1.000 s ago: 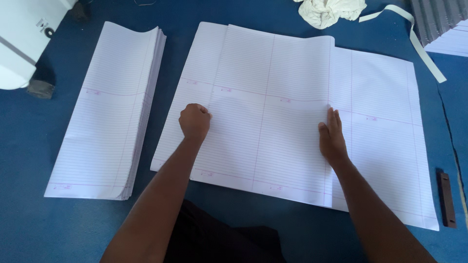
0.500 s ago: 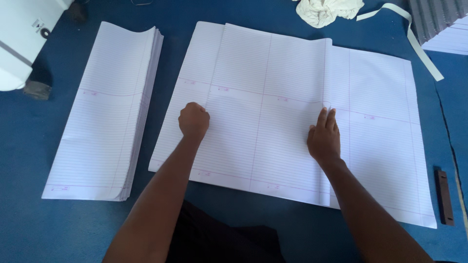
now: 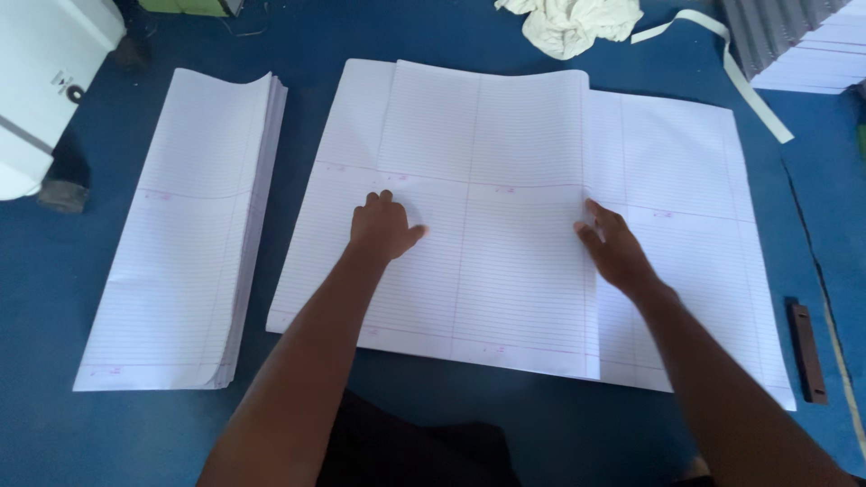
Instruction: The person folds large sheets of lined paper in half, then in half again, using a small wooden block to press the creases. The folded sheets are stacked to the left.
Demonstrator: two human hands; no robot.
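Blue tabletop [image 3: 541, 415] carries the ruled sheets [image 3: 505, 225] dead ahead of me, long axis left to right; my left hand [image 3: 383, 227] rests loosely curled on them, gripping nothing; my right hand [image 3: 613, 248] lies flat, fingers together, at the top sheet's right edge, so it is the nearer to that edge.

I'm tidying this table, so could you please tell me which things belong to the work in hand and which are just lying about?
In use:
- left hand and right hand, pressing on the large ruled sheets
- stack of folded ruled sheets beside them

Lying about:
- crumpled white cloth
- white strip
- small brown bar
- white machine
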